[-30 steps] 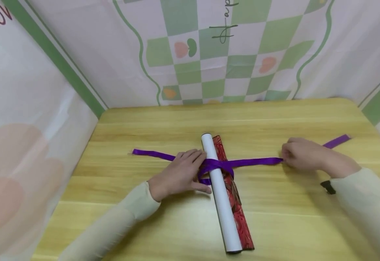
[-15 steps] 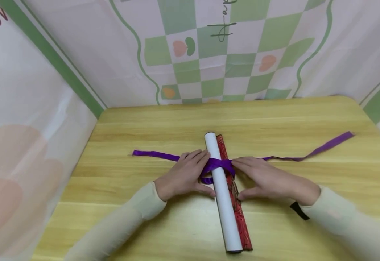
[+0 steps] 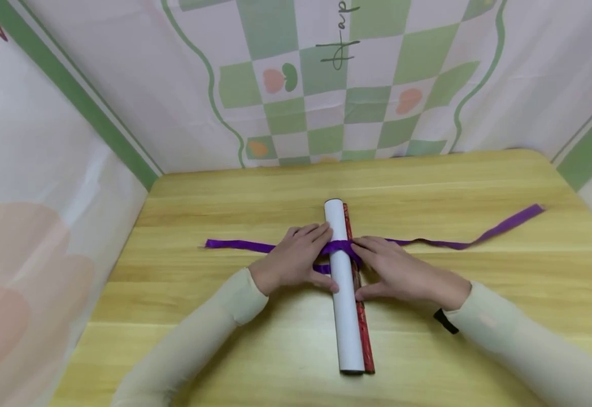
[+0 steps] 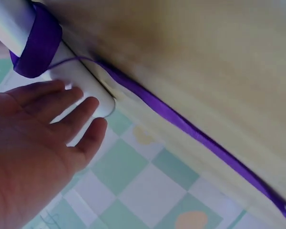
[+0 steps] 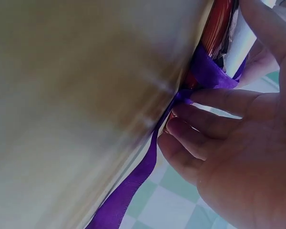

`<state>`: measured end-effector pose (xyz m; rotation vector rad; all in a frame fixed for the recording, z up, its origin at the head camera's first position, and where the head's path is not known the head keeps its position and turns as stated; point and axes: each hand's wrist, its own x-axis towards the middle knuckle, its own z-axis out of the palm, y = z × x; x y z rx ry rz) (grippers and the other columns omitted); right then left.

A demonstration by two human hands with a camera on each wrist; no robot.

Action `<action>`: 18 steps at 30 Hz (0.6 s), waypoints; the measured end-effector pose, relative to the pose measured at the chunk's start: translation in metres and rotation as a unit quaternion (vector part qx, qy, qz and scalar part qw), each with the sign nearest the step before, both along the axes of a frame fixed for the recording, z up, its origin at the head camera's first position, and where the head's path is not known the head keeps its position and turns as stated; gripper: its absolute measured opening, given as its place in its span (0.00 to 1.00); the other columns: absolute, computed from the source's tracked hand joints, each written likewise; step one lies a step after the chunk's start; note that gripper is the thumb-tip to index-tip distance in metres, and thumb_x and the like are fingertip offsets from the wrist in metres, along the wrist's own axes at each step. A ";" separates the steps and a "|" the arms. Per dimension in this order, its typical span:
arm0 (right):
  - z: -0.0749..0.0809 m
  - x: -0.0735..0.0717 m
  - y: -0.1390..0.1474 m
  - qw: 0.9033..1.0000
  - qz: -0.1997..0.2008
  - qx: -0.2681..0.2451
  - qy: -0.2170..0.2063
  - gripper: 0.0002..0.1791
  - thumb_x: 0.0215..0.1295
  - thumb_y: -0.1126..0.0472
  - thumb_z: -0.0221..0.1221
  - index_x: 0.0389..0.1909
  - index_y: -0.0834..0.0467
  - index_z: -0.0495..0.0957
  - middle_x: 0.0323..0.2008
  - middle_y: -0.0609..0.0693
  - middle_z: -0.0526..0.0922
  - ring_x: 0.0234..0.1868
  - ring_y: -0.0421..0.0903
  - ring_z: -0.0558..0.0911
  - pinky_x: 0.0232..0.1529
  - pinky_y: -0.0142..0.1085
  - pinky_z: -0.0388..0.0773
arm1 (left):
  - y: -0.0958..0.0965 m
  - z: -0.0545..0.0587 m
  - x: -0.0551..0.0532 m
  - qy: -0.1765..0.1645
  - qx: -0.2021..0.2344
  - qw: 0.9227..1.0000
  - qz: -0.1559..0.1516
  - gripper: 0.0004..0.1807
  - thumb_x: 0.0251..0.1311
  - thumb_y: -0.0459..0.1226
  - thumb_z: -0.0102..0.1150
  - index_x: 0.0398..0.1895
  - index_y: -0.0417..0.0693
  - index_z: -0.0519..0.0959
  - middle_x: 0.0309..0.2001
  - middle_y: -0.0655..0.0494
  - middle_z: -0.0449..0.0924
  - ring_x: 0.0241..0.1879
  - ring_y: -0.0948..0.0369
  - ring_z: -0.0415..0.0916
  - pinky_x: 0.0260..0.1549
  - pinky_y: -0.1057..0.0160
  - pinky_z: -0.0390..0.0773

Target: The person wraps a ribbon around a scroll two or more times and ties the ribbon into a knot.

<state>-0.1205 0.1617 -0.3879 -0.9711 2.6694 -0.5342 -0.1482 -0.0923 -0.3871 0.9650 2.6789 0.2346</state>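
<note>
A white tube-like roll (image 3: 345, 316) lies lengthwise on the table. Along its right side runs a flat red patterned strip (image 3: 365, 345), mostly hidden under the roll. A purple ribbon (image 3: 339, 246) crosses over the roll, with a tail out to each side. My left hand (image 3: 293, 261) rests against the roll's left side, fingertips and thumb at its surface; in the left wrist view its fingers are loosely bent beside the roll. From the right, my right hand (image 3: 400, 271) touches the red strip's side, and in the right wrist view its fingertips meet the ribbon (image 5: 207, 69).
The wooden table (image 3: 245, 198) ends at a printed cloth backdrop (image 3: 326, 102). Another cloth (image 3: 37, 169) hangs along the left side. The ribbon's right tail (image 3: 509, 223) reaches toward the table's right edge.
My right hand has let go of the ribbon's right tail and moved left to the red strip. The roll now covers more of the strip and stands straighter. My left hand stays at the roll.
</note>
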 end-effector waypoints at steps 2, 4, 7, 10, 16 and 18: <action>0.000 -0.007 -0.002 1.000 -0.004 0.001 0.000 0.52 0.64 0.40 0.72 0.75 0.72 0.65 0.76 0.71 0.66 0.77 0.70 0.66 0.75 0.67 0.63 | -0.001 0.001 -0.009 -0.011 0.003 1.000 0.003 0.67 0.54 0.73 0.67 0.86 0.45 0.49 0.87 0.49 0.46 0.85 0.48 0.49 0.81 0.42 0.56; 0.000 -0.014 -0.003 1.000 -0.007 0.003 -0.001 0.53 0.65 0.39 0.71 0.75 0.73 0.64 0.76 0.72 0.65 0.77 0.71 0.66 0.75 0.68 0.63 | -0.002 0.001 -0.018 -0.018 0.007 1.000 0.006 0.67 0.54 0.71 0.69 0.86 0.46 0.49 0.87 0.50 0.46 0.85 0.49 0.50 0.81 0.42 0.55; -0.001 -0.022 -0.004 1.000 -0.011 0.006 -0.010 0.53 0.66 0.38 0.70 0.76 0.73 0.63 0.77 0.73 0.64 0.78 0.72 0.63 0.76 0.69 0.61 | -0.004 0.001 -0.029 -0.033 0.016 0.999 0.007 0.67 0.53 0.69 0.71 0.86 0.47 0.49 0.87 0.51 0.45 0.85 0.50 0.50 0.82 0.42 0.54; 0.001 -0.028 0.001 1.000 -0.013 0.003 -0.026 0.53 0.67 0.37 0.69 0.76 0.72 0.63 0.77 0.74 0.62 0.79 0.74 0.60 0.77 0.70 0.56 | -0.009 0.000 -0.034 -0.047 0.026 0.999 0.002 0.67 0.54 0.68 0.72 0.86 0.48 0.48 0.87 0.51 0.44 0.85 0.51 0.49 0.82 0.42 0.53; 0.012 -0.046 0.038 0.998 -0.046 0.023 0.027 0.42 0.68 0.47 0.69 0.72 0.72 0.69 0.72 0.75 0.69 0.74 0.76 0.66 0.74 0.71 0.59 | -0.033 0.002 -0.034 -0.042 0.053 0.998 0.004 0.55 0.61 0.61 0.72 0.84 0.46 0.58 0.83 0.48 0.60 0.82 0.50 0.58 0.81 0.46 0.57; 0.013 -0.052 0.059 0.995 -0.067 0.057 0.051 0.38 0.69 0.50 0.69 0.69 0.72 0.72 0.69 0.75 0.73 0.70 0.76 0.70 0.71 0.71 0.64 | -0.043 0.004 -0.032 -0.034 0.058 0.998 0.015 0.47 0.65 0.56 0.70 0.80 0.44 0.64 0.79 0.47 0.67 0.80 0.49 0.63 0.80 0.48 0.61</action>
